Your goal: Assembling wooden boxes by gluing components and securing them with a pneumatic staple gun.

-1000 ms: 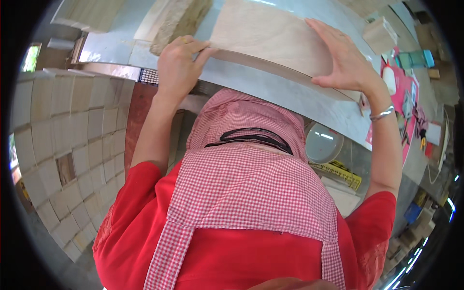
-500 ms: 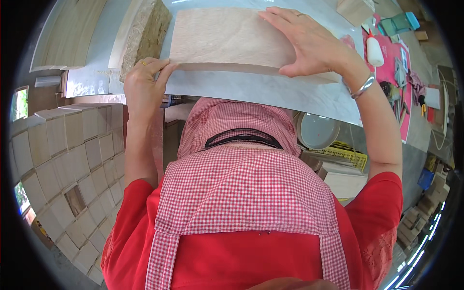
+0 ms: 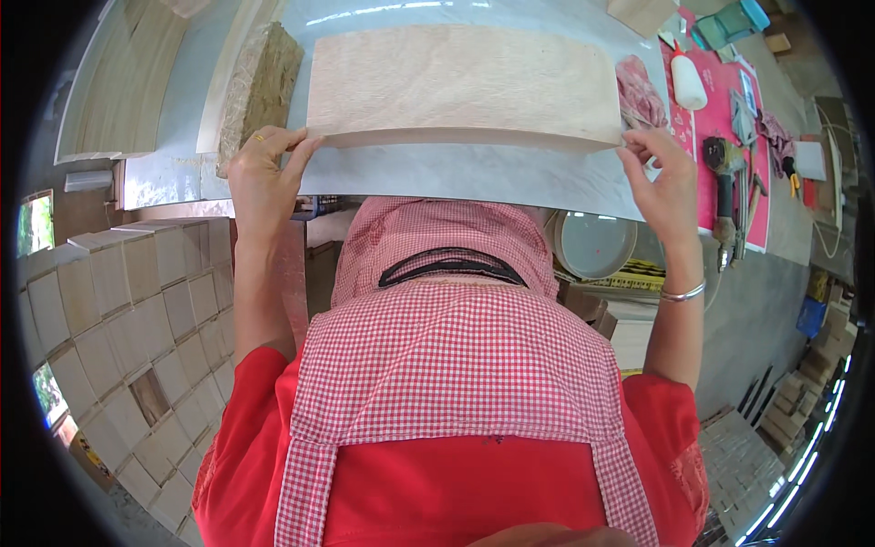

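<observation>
A pale rectangular wooden board (image 3: 465, 82) with a smooth top face lies crosswise on the glossy light worktable (image 3: 437, 173). My left hand (image 3: 264, 178) pinches its near left corner between thumb and fingers. At the near right corner, my right hand (image 3: 665, 178) has its curled fingers on the end of the board, the thumb a little apart below. Left of the board stands a rough block of pressed chips (image 3: 262, 91), close to my left knuckles. A crumpled pink cloth (image 3: 641, 91) lies by the board's right end.
Wooden panels (image 3: 128, 73) lie at the far left. Right of the table, a white glue bottle (image 3: 688, 80) and a power tool (image 3: 725, 182) lie on a pink sheet. Stacked wooden blocks (image 3: 109, 319) fill the lower left. A round basin (image 3: 597, 244) sits below the table edge.
My right hand has moved off the board's top face, down to its near right corner. The board's whole top now shows. My left hand stays at the left corner.
</observation>
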### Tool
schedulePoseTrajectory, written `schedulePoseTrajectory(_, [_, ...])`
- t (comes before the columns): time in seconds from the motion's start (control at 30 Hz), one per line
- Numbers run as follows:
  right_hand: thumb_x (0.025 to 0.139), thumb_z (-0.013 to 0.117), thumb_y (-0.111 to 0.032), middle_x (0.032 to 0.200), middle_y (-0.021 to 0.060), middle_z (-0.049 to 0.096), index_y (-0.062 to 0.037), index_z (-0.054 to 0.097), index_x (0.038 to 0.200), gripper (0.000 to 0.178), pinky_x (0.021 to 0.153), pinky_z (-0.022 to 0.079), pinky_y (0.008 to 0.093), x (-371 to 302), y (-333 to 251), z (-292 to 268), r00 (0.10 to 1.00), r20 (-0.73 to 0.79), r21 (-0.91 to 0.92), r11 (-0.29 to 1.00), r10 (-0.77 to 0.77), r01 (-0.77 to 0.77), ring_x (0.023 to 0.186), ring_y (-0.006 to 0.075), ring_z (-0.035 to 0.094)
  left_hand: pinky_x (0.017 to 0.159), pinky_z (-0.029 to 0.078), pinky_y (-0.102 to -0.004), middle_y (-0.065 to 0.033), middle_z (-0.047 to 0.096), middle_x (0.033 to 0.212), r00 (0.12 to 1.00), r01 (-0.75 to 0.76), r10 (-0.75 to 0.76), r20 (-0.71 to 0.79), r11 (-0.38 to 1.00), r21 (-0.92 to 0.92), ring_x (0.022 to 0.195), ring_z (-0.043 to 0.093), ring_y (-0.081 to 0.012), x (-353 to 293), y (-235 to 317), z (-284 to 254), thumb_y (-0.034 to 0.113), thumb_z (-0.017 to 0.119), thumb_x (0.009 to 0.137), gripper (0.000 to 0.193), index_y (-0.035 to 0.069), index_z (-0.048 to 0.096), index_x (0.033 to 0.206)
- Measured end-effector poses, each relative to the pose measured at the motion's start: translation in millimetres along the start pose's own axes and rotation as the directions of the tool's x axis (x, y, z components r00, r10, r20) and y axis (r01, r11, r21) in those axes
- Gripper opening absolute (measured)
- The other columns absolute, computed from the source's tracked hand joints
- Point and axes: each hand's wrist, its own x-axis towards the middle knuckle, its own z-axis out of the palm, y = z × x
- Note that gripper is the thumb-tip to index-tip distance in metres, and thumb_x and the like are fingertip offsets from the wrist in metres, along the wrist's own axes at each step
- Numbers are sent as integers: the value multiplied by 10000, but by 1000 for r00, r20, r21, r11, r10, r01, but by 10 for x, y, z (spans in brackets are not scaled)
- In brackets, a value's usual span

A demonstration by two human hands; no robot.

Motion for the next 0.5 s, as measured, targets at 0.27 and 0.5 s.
schedulePoseTrajectory(0.27, [820,717,-49,776,115,651,16,666,912,124,579,476,330,-51,45,23,997,-48,-30,998,59,-60,609,213,611,658,500,-338,-123,682,796,1000,9,-10,23,1000,10,725,661,-247,20,100,36,167,773,800,195,-6,736,883])
schedulePoseTrajectory(0.5, [820,714,-34,727,111,643,15,658,834,77,549,459,330,21,141,45,998,-58,-97,995,-9,3,578,226,598,655,502,-353,-122,680,798,998,-67,67,-4,993,102,725,651,-274,43,148,88,178,787,782,207,-6,739,864])
